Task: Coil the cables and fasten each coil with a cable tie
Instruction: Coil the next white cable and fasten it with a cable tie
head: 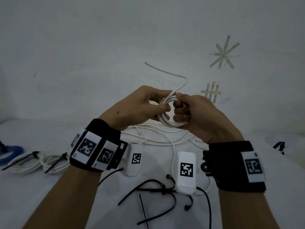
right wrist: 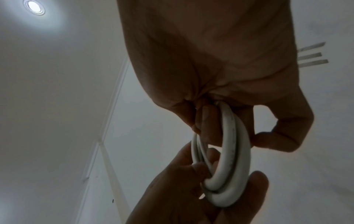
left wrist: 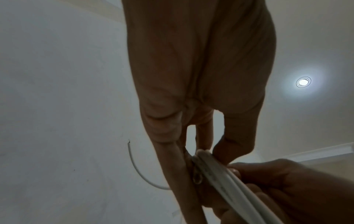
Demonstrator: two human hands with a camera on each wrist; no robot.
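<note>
A small coil of white cable point(head: 166, 122) is held up above the white table, between both hands. My left hand point(head: 142, 106) pinches its left side between thumb and fingers, and my right hand point(head: 189, 111) has fingers curled through and round its right side. The cable's free end point(head: 165, 71) sticks up and to the left above the coil. The left wrist view shows the coil point(left wrist: 226, 178) edge-on between the fingers of both hands, and the right wrist view shows the coil point(right wrist: 231, 159) wrapped round my right fingers. Several loose black cable ties point(head: 156, 190) lie near the table's front.
More loose white cable point(head: 165, 139) sprawls on the table point(head: 41, 195) under the hands. At the left lie two white coils point(head: 38, 162) fastened with black ties, and a blue coil point(head: 11, 153) at the edge. Tape marks point(head: 223, 52) are stuck on the wall behind.
</note>
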